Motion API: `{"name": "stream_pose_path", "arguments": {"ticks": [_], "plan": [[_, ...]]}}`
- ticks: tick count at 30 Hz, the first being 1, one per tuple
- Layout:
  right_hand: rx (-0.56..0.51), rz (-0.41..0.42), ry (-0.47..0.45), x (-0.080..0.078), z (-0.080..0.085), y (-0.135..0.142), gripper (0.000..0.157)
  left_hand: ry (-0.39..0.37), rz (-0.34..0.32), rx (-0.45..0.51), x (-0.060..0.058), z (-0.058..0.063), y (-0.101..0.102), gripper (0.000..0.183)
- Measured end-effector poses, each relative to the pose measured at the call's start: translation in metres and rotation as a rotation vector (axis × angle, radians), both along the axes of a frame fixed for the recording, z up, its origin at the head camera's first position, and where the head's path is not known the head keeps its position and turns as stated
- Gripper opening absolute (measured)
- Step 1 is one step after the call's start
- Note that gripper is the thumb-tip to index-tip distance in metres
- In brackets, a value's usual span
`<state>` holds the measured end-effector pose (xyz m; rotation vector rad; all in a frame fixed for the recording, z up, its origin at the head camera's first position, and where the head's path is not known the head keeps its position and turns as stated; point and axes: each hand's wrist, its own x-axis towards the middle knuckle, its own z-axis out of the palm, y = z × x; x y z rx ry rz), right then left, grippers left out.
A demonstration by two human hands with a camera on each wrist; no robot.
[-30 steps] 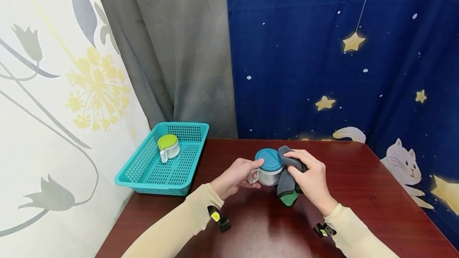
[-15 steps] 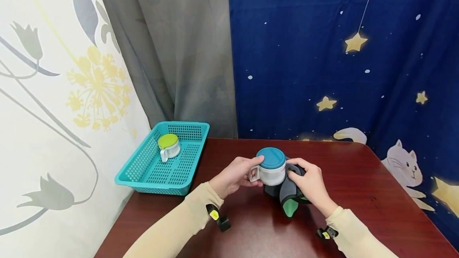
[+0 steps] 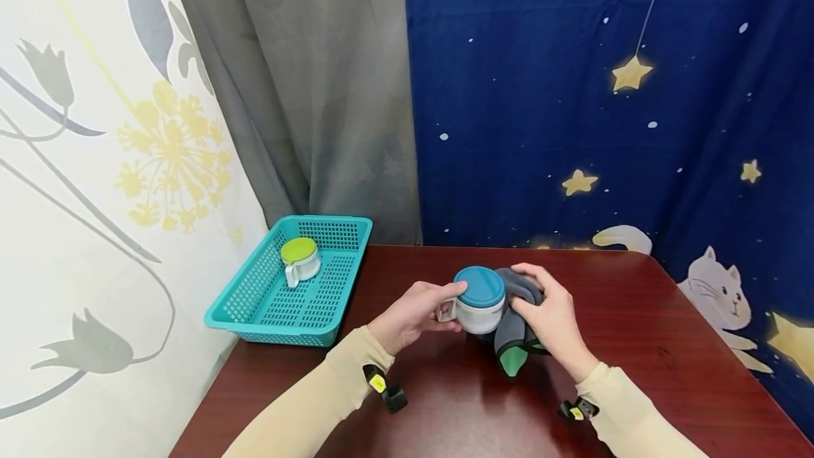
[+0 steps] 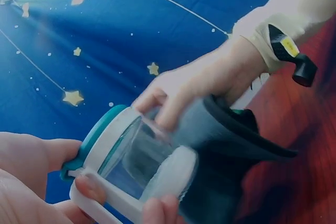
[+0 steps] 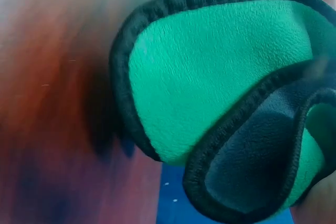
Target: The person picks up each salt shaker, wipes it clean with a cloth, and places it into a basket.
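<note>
In the head view my left hand (image 3: 420, 311) holds a clear seasoning jar (image 3: 481, 318) with a blue lid (image 3: 480, 286) above the table. Its thumb lies on the lid's edge, and its fingers are at the white handle (image 4: 100, 203), as the left wrist view shows. Bunched in my right hand (image 3: 552, 313) is a grey cloth (image 3: 511, 334) with a green reverse side and black edging. The cloth touches the right side of the jar. Folds of the green side (image 5: 220, 66) fill much of the right wrist view, where most of that hand is hidden.
A turquoise plastic basket (image 3: 337, 302) stands at the table's left. Inside it is a similar jar (image 3: 308, 267) with a lime-green lid. The dark red tabletop (image 3: 649, 331) reaches back to grey and blue curtains (image 3: 540, 104).
My right hand and the cloth have moved from the lid's edge down the jar's right side, then slightly up again. The jar shifts only a little, still in my left hand.
</note>
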<state>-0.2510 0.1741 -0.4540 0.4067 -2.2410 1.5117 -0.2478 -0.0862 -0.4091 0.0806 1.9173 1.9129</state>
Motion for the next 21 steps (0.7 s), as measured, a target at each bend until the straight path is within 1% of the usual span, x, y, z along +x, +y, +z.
{"name": "stream_pose_path", "arguments": {"ticks": [3, 5, 8, 12, 16, 21], "plan": [[-0.124, 0.018, 0.037, 0.002, 0.015, 0.001, 0.052, 0.004, -0.034, -0.015, 0.002, -0.003, -0.001, 0.042], [-0.179, 0.031, 0.058, 0.004, 0.025, 0.001, 0.052, 0.003, -0.054, -0.017, 0.004, -0.004, -0.002, 0.044], [-0.202, 0.041, 0.059, 0.008, 0.038, -0.003, 0.049, 0.013, -0.064, -0.008, 0.005, -0.004, -0.003, 0.045], [-0.187, 0.05, 0.023, 0.02, 0.052, -0.012, 0.039, 0.025, -0.064, 0.007, 0.006, -0.002, -0.004, 0.045], [-0.16, 0.079, 0.001, 0.027, 0.054, -0.017, 0.03, 0.02, -0.058, 0.027, 0.009, -0.001, -0.005, 0.043], [-0.093, 0.144, 0.019, 0.021, 0.043, -0.016, 0.027, -0.004, -0.015, 0.077, 0.012, 0.0, -0.008, 0.039]]}}
